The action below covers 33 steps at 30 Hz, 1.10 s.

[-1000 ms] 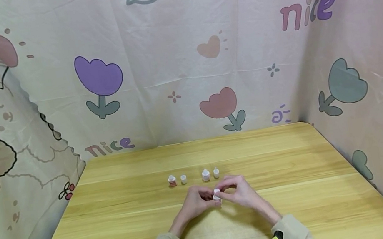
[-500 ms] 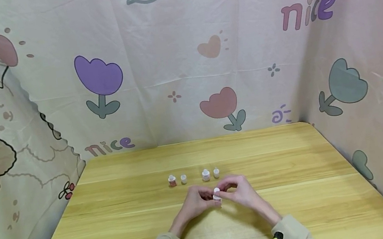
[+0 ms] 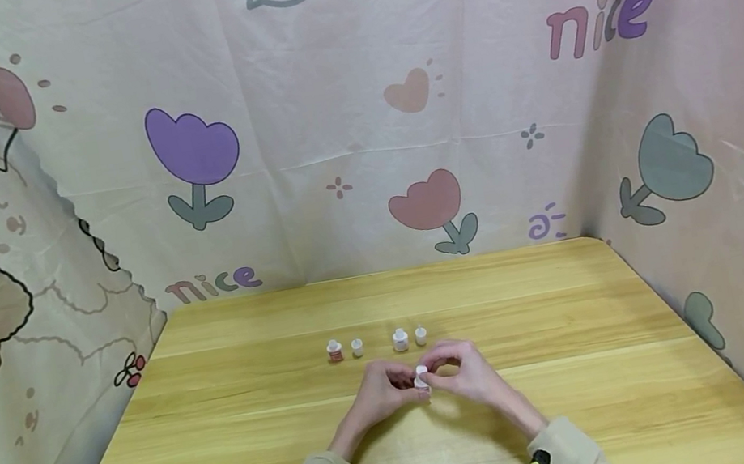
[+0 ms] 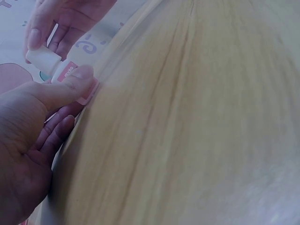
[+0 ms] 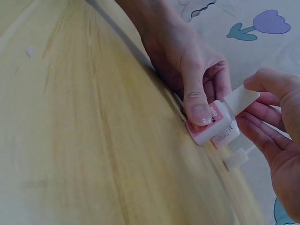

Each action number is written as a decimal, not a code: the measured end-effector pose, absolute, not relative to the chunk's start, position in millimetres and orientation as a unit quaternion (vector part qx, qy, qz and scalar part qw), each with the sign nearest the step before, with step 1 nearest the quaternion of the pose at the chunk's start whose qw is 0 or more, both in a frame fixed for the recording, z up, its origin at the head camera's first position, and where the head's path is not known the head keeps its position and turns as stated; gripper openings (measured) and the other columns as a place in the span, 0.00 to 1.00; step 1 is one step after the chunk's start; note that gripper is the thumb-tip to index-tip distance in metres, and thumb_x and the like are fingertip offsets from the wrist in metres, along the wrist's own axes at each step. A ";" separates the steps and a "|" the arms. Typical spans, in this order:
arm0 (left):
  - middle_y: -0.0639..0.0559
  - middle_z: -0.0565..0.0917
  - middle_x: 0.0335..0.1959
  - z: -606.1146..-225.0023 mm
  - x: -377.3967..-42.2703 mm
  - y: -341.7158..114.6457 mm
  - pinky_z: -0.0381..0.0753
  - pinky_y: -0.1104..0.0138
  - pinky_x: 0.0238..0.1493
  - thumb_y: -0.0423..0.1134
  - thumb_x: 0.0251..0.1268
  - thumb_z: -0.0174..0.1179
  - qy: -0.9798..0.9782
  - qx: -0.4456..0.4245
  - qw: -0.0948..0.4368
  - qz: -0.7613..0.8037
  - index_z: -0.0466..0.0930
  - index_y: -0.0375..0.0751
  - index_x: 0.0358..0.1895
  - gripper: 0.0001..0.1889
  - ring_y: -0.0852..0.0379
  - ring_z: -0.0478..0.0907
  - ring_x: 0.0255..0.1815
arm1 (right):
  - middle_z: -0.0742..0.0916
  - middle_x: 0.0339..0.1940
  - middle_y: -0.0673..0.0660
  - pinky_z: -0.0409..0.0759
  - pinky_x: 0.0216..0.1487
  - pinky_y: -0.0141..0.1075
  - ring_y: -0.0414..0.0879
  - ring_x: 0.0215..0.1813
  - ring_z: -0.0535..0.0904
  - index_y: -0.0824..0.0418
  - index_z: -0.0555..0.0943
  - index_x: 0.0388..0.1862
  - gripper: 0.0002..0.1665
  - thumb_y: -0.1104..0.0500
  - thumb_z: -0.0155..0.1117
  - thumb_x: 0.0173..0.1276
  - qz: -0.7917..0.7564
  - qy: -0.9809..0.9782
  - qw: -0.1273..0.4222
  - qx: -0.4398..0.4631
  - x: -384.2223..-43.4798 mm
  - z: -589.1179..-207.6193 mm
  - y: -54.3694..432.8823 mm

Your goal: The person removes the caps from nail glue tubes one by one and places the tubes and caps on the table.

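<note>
Thumb and fingers of my left hand (image 3: pixel 382 390) grip a small white bottle (image 5: pixel 205 136) with a pink label, near the middle of the table. My right hand (image 3: pixel 468 373) pinches the white cap (image 5: pixel 241 99) at the bottle's top between thumb and fingers. In the left wrist view the cap (image 4: pixel 43 59) sits in line with the bottle's neck. The left thumb covers part of the label. In the right wrist view the bottle is tilted, its base low near the wood.
Behind the hands, a bottle with a pink label (image 3: pixel 335 352) stands beside a white cap (image 3: pixel 358 348). To their right are a white bottle (image 3: pixel 401 340) and another cap (image 3: pixel 421 336) with a thin stem on top. A patterned curtain (image 3: pixel 325 125) hangs beyond the wooden table (image 3: pixel 232 452).
</note>
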<state>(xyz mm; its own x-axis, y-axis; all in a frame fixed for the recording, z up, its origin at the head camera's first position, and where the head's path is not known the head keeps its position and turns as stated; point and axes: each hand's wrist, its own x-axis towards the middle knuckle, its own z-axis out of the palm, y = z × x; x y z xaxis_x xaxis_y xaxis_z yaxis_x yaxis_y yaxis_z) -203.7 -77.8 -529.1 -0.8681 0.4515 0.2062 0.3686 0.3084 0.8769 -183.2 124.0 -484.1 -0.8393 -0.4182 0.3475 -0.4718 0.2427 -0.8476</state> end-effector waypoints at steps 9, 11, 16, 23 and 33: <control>0.47 0.90 0.26 -529.1 -203.6 -77.7 0.78 0.75 0.26 0.35 0.50 0.78 0.809 0.256 0.037 0.528 0.91 0.42 0.35 0.08 0.70 0.78 0.22 | 0.90 0.35 0.58 0.87 0.46 0.40 0.38 0.36 0.84 0.61 0.86 0.37 0.10 0.63 0.78 0.57 0.546 -0.795 0.047 0.260 -191.2 -500.4 124.9; 0.47 0.90 0.26 -529.2 -203.6 -77.8 0.78 0.75 0.26 0.35 0.51 0.77 0.809 0.255 0.038 0.529 0.91 0.42 0.36 0.08 0.70 0.78 0.22 | 0.90 0.35 0.57 0.87 0.45 0.38 0.37 0.36 0.84 0.60 0.87 0.36 0.09 0.62 0.78 0.57 0.544 -0.793 0.053 0.269 -191.7 -500.7 124.9; 0.47 0.90 0.26 -528.8 -203.3 -77.8 0.78 0.75 0.25 0.35 0.51 0.77 0.809 0.253 0.042 0.529 0.91 0.43 0.36 0.08 0.69 0.78 0.21 | 0.90 0.35 0.57 0.87 0.47 0.37 0.37 0.36 0.84 0.61 0.87 0.37 0.08 0.65 0.77 0.58 0.541 -0.790 0.057 0.284 -192.2 -500.5 124.5; 0.47 0.90 0.27 -529.0 -203.7 -77.7 0.79 0.75 0.26 0.35 0.51 0.77 0.808 0.257 0.044 0.528 0.91 0.43 0.35 0.08 0.69 0.79 0.22 | 0.89 0.40 0.62 0.86 0.53 0.39 0.46 0.39 0.86 0.66 0.87 0.40 0.09 0.66 0.74 0.60 0.547 -0.787 0.036 0.284 -190.9 -498.5 125.5; 0.47 0.90 0.25 -528.7 -203.6 -77.8 0.76 0.76 0.24 0.35 0.50 0.77 0.806 0.260 0.039 0.530 0.90 0.43 0.34 0.08 0.70 0.77 0.21 | 0.90 0.38 0.59 0.86 0.49 0.36 0.38 0.38 0.84 0.61 0.87 0.40 0.10 0.62 0.77 0.59 0.553 -0.786 0.044 0.274 -189.9 -498.4 125.7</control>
